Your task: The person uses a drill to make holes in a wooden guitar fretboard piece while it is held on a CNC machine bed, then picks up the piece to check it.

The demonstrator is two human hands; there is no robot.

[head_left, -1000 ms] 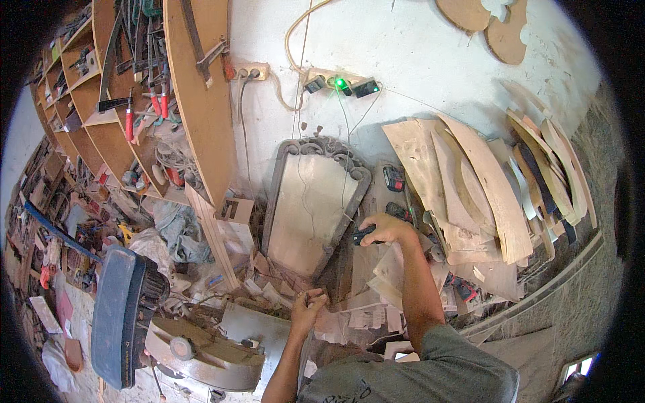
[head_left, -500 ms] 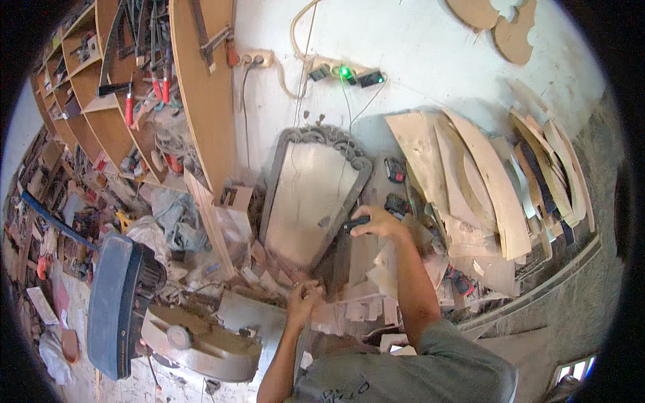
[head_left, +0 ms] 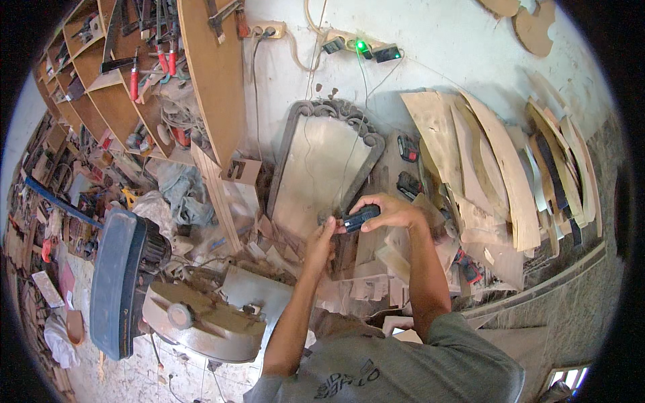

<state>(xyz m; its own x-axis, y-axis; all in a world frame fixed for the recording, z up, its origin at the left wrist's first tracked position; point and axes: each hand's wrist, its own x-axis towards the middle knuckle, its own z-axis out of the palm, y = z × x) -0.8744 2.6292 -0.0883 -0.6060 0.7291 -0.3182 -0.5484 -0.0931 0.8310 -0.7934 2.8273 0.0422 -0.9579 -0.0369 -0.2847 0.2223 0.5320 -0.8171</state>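
Note:
In the middle of the view, my right hand [head_left: 390, 211] is wrapped round a black battery pack [head_left: 361, 219], thumb below and fingers over the top. My left hand [head_left: 321, 247] comes up from below with its fingers pinched together at the pack's left end. What the left fingertips hold is too small to make out. A thin dark cable [head_left: 356, 144] hangs from the wall sockets down toward the hands. Behind them leans a mirror [head_left: 316, 168] with a carved grey frame. Two black-and-red battery packs [head_left: 407, 148] [head_left: 408, 183] lie right of the mirror.
Curved wooden boards [head_left: 500, 168] lean against the wall at the right. A wooden shelf [head_left: 211, 87] with clamps stands at the left. Lower left is a machine with a dark blue housing [head_left: 117, 289] and a beige cover [head_left: 201, 322]. A power strip [head_left: 349, 41] is on the wall.
My left hand has risen to the battery pack, and the hands now meet. The right hand still holds the pack, now turned more toward the left hand. The view has shifted slightly.

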